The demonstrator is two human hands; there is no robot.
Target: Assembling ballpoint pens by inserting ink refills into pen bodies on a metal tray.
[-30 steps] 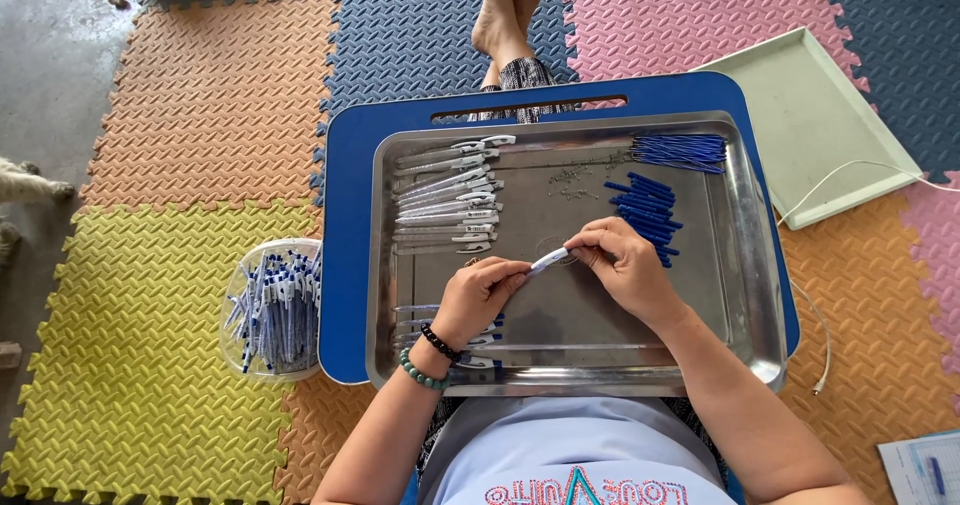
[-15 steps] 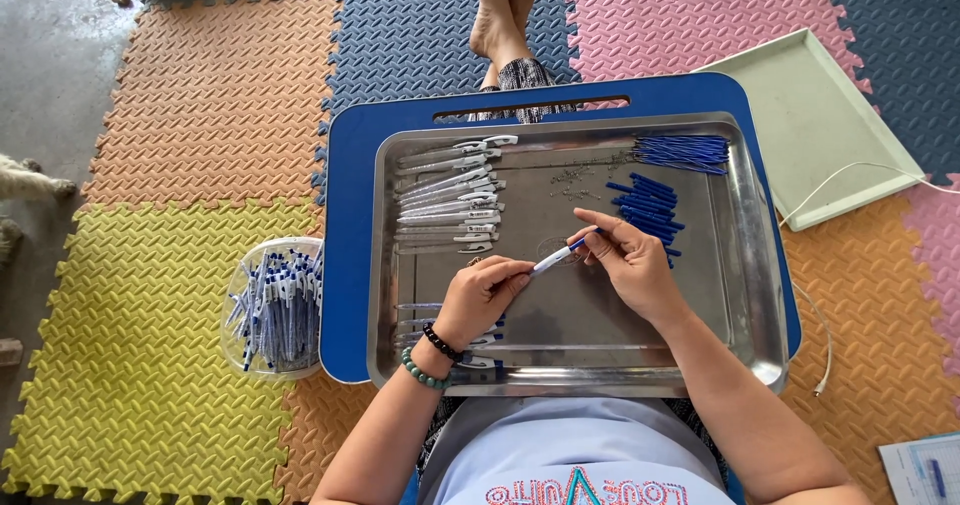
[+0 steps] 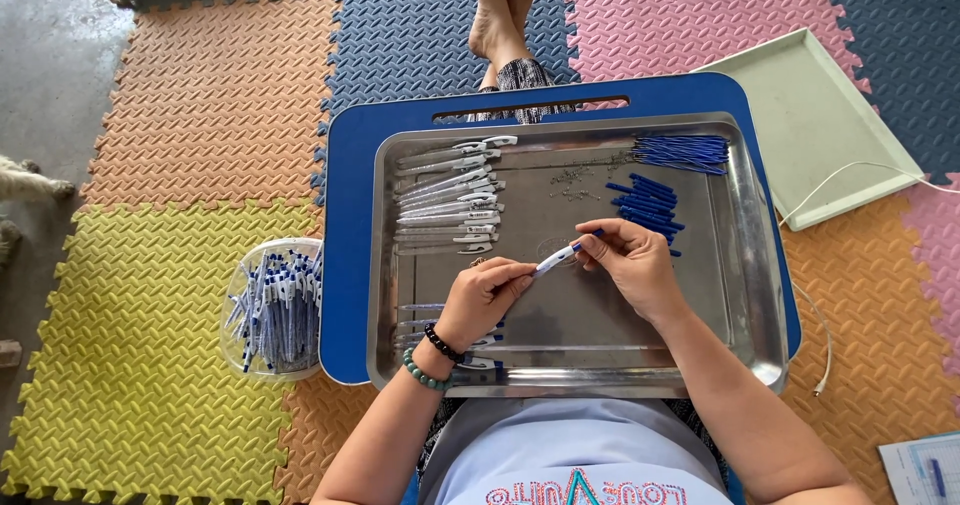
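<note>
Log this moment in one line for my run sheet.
left hand: holds pen | right hand: on pen tip | over steel tray

White-and-blue pen (image 3: 556,258); silver tray (image 3: 745,265) on blue board (image 3: 345,265); floor mats (image 3: 150,295) (yellow, orange, pink) diamond-textured.

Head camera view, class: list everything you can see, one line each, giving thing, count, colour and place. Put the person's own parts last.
Metal tray: one, silver, on the blue board.
Lap board: one, blue, across the person's lap.
Pen barrels: a stack, too many to count, white, tray's upper left.
Refills: a bundle, blue, tray's upper right.
Pen tips: a pile, blue, below the refills.
Springs: several, tiny, metal, tray's top centre.
Tub of pens: one, clear, white and blue pens, left of the board.
Flat tray: one, pale green, on the mat at right.
Foam mat: coloured tiles.
Pen: one, white and blue, held between both hands.
Left hand: wears two bead bracelets.
Right hand: at the pen's blue end.
</note>
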